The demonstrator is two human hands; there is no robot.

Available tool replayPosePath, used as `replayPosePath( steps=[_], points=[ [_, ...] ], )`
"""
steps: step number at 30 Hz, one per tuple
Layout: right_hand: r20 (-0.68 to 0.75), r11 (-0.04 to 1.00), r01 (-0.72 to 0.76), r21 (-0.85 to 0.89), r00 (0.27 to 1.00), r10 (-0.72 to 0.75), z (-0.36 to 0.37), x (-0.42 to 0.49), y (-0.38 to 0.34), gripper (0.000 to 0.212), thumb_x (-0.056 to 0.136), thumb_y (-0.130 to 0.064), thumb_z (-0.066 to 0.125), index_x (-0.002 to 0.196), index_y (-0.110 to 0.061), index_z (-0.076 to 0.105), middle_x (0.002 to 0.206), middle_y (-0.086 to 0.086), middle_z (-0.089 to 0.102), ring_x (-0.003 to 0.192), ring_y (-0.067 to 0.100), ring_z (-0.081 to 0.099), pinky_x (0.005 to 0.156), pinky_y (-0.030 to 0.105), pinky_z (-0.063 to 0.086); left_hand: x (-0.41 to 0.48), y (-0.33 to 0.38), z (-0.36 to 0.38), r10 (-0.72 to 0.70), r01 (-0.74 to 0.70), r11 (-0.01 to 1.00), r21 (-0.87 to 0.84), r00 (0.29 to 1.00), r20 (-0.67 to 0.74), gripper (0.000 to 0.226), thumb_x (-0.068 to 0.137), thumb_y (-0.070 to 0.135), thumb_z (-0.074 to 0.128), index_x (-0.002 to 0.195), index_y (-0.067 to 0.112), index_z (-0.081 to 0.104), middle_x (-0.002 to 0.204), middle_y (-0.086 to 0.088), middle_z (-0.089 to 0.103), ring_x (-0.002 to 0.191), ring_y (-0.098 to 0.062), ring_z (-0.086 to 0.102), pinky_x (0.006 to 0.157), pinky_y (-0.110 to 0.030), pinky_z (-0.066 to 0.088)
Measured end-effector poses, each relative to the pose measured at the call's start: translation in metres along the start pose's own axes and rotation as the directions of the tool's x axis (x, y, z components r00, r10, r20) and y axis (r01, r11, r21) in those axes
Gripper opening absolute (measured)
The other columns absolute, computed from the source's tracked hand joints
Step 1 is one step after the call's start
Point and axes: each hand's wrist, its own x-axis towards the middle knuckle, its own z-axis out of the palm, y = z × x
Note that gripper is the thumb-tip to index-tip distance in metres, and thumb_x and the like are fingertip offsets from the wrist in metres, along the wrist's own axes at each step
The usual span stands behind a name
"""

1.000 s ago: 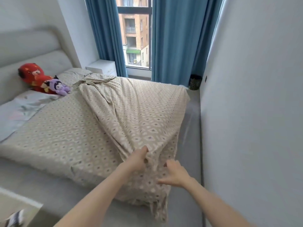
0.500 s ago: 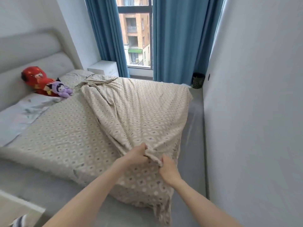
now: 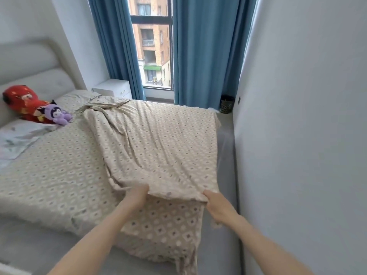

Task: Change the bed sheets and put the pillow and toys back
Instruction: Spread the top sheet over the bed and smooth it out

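A beige patterned bed sheet (image 3: 158,147) lies over the mattress, bunched in a ridge running from the far head corner to the near foot corner. My left hand (image 3: 137,195) and my right hand (image 3: 216,205) each grip its folded edge at the foot corner, spread apart and holding the fold lifted. A red plush toy (image 3: 21,100) and a purple plush toy (image 3: 56,115) lie by the headboard. A pale floral pillow (image 3: 17,135) lies at the left.
The grey bed frame (image 3: 226,159) runs close along the wall on the right. A white nightstand (image 3: 113,89) stands by the blue curtains (image 3: 202,56) and window. A dark waste bin (image 3: 227,104) sits in the far right corner.
My hands have moved apart along the sheet's edge, the right one going right, and the bunched fold is now spread wider and flatter over the foot corner.
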Motion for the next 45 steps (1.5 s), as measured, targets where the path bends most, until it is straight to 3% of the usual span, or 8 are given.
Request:
replayPosePath(
  steps=[3,7,9,12,18,26,37,45],
  points=[
    [0.063,0.993,0.002,-0.114,0.998,0.005,-0.013,-0.009,0.006,0.01,0.087,-0.027,0.035,0.092,-0.027,0.043,0.105,0.009,0.061,0.084,0.024,0.056,0.071,0.035,0.046,-0.005,-0.011,0.006,0.063,-0.065,0.993,-0.102,0.998,-0.018,0.018,0.092,0.004,0.04,0.105,0.015,0.046,0.119,-0.013,0.055,0.112,-0.026,0.054,0.083,-0.031,0.039],
    [0.111,0.969,-0.006,-0.247,0.993,0.034,-0.019,-0.021,0.01,0.041,0.08,-0.048,0.047,0.112,-0.023,0.039,0.108,0.01,0.062,0.094,0.027,0.059,0.07,0.033,0.045,-0.015,-0.016,0.014,0.169,-0.17,0.984,0.058,0.986,0.013,0.017,0.099,0.027,0.032,0.095,0.017,0.046,0.118,-0.014,0.057,0.106,-0.027,0.056,0.075,-0.03,0.037],
    [0.102,0.95,-0.023,-0.311,0.993,0.057,-0.015,-0.024,0.01,0.047,0.084,-0.037,0.054,0.124,-0.023,0.034,0.111,0.011,0.061,0.098,0.028,0.059,0.07,0.032,0.042,-0.019,-0.017,0.018,0.222,-0.222,0.97,0.095,0.975,0.008,0.027,0.1,0.04,0.033,0.083,0.021,0.043,0.125,-0.016,0.057,0.112,-0.028,0.055,0.081,-0.031,0.039],
    [0.041,0.906,-0.075,-0.417,0.994,0.101,-0.004,-0.028,0.009,0.056,0.09,-0.013,0.045,0.142,-0.026,0.03,0.127,0.011,0.055,0.115,0.027,0.053,0.086,0.033,0.045,-0.026,-0.016,0.024,0.177,-0.173,0.983,-0.06,0.981,0.08,0.042,0.092,0.046,0.051,0.119,0.015,0.041,0.127,-0.011,0.056,0.11,-0.028,0.056,0.086,-0.034,0.045],
    [0.013,0.864,-0.157,-0.478,0.982,0.186,0.027,-0.033,0.025,0.055,0.088,-0.005,0.041,0.138,-0.029,0.035,0.125,0.009,0.054,0.116,0.026,0.051,0.083,0.031,0.043,-0.038,-0.014,0.054,0.186,-0.178,0.97,-0.168,0.982,0.032,0.071,0.081,0.002,0.048,0.139,0.041,0.033,0.128,0.004,0.059,0.11,-0.018,0.059,0.076,-0.026,0.042],
    [0.141,0.895,-0.224,-0.386,0.944,0.297,0.096,-0.031,0.069,0.073,0.088,-0.003,0.037,0.148,-0.038,0.015,0.131,0.007,0.051,0.113,0.026,0.052,0.076,0.028,0.039,-0.042,-0.007,0.134,0.192,-0.164,0.973,-0.161,0.965,0.178,0.079,0.08,-0.002,0.042,0.142,0.044,0.028,0.127,-0.005,0.056,0.111,-0.025,0.054,0.085,-0.031,0.043],
    [0.34,0.851,-0.226,-0.474,0.844,0.414,0.197,0.002,0.127,0.07,0.094,-0.009,0.036,0.151,-0.032,0.005,0.142,0.012,0.042,0.126,0.03,0.047,0.095,0.034,0.045,-0.014,-0.008,0.256,0.172,-0.103,0.972,-0.209,0.922,0.346,0.077,0.083,-0.003,0.039,0.145,0.041,0.027,0.127,-0.005,0.055,0.115,-0.026,0.053,0.09,-0.037,0.046],
    [0.452,0.857,-0.197,-0.476,0.782,0.43,0.28,0.022,0.171,0.078,0.093,-0.003,0.035,0.151,-0.03,-0.008,0.119,0.011,0.06,0.1,0.025,0.062,0.071,0.03,0.047,0.001,-0.013,0.353,0.127,-0.034,0.974,-0.224,0.9,0.416,0.074,0.082,-0.004,0.037,0.142,0.039,0.032,0.118,-0.005,0.059,0.108,-0.025,0.056,0.08,-0.032,0.044]
  ],
)
